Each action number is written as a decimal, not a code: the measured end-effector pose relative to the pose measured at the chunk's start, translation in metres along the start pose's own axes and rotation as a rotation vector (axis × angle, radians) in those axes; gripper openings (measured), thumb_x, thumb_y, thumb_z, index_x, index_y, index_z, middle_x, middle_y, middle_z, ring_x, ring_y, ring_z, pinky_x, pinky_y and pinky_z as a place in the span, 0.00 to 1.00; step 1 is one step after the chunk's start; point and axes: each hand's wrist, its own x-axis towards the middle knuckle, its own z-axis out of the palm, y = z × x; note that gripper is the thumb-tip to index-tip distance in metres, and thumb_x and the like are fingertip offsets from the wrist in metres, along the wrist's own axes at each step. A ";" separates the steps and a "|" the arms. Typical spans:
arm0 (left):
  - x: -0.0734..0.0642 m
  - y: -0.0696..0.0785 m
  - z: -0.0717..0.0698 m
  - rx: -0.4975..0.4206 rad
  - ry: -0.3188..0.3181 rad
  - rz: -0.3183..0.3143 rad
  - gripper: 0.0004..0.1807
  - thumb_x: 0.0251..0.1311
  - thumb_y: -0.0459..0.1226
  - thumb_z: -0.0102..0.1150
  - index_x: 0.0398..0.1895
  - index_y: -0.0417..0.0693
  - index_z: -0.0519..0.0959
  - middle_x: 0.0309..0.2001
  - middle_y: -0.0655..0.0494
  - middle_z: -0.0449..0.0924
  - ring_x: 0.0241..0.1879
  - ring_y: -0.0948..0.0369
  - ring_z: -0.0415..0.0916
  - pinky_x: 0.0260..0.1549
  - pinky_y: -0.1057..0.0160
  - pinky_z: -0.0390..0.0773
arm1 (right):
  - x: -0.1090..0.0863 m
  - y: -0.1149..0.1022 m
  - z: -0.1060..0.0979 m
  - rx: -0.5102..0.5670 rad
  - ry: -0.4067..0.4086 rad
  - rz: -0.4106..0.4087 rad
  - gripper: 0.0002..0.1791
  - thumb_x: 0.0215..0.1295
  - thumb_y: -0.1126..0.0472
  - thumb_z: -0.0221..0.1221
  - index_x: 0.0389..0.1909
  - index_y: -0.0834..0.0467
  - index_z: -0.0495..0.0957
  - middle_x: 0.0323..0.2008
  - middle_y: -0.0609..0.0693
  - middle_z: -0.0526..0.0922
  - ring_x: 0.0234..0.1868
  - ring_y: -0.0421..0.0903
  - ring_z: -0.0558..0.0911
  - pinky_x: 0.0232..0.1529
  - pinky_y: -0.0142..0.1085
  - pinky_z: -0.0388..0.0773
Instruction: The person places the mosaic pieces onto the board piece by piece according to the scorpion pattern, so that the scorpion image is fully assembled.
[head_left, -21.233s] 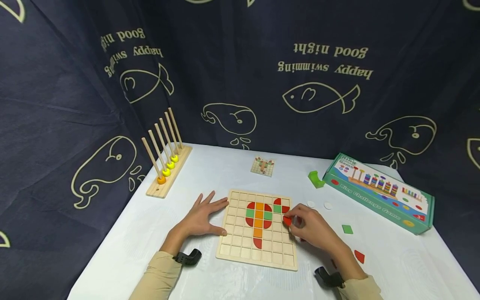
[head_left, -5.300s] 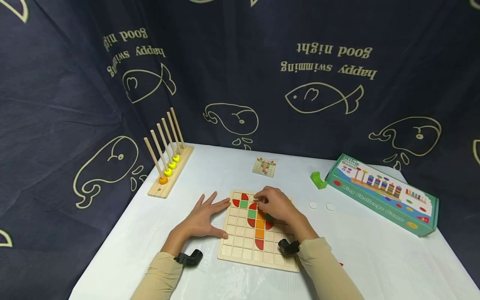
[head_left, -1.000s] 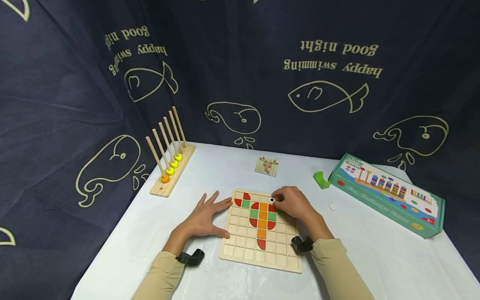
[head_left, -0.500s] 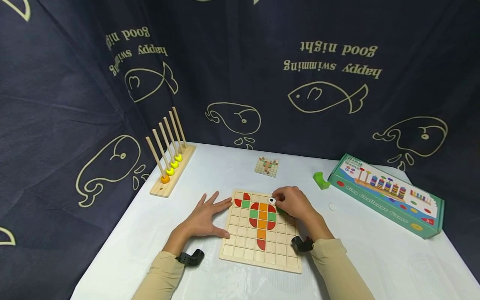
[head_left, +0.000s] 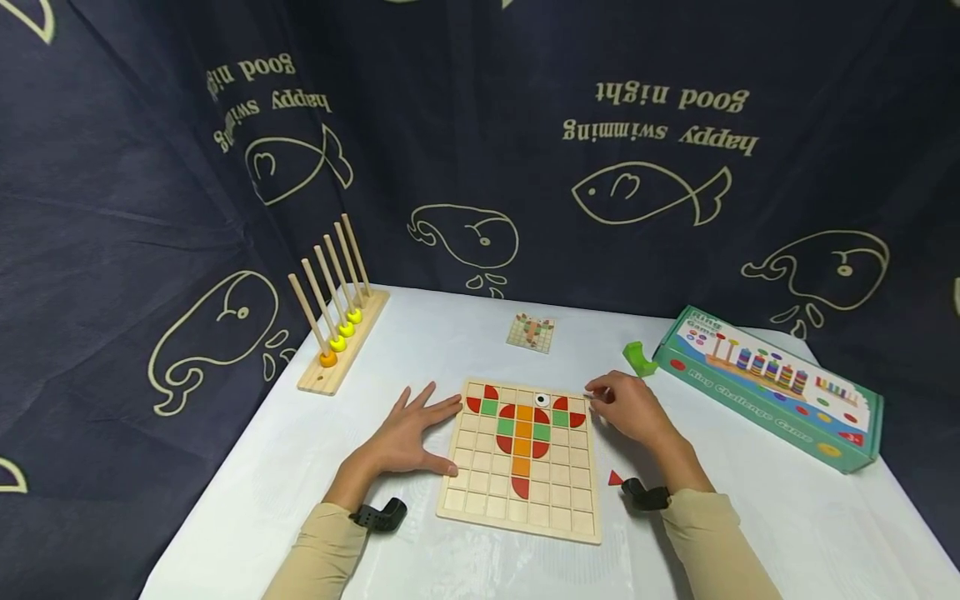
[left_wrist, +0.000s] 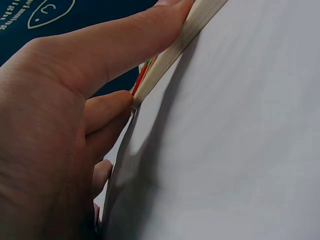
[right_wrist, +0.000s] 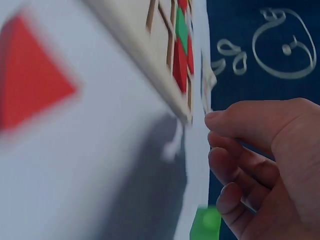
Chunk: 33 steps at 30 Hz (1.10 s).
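Observation:
My left hand (head_left: 416,433) lies beside the wooden grid board (head_left: 465,507), fingers spread, with the thumb and fingertips touching its left edge. Red, green and orange tiles form a figure on the board. A white eye disc (head_left: 542,400) with a black dot lies in the top row, right of the orange column (head_left: 522,442). My right hand (head_left: 630,408) is just off the board's upper right edge. In the right wrist view its fingers (right_wrist: 225,165) are loosely bent, and I see nothing between them. The other white disc is out of sight.
A red piece (head_left: 616,477) lies by the right wrist camera. Beyond the board are a pattern card (head_left: 531,333), a green curved block (head_left: 639,358) and a game box (head_left: 772,387). A peg rack (head_left: 345,342) with orange and yellow rings stands at the left.
My right hand has let go of the eye disc on the board and moved right, past the edge. Earlier, red and green tiles were added at the board's upper left. The left hand stays put.

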 end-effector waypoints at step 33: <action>0.000 0.001 -0.002 -0.004 -0.006 0.002 0.60 0.33 0.74 0.62 0.72 0.57 0.63 0.72 0.68 0.56 0.73 0.48 0.40 0.68 0.42 0.34 | -0.050 0.081 -0.037 -0.094 0.059 0.157 0.15 0.61 0.60 0.63 0.46 0.65 0.82 0.38 0.58 0.80 0.39 0.55 0.77 0.42 0.55 0.76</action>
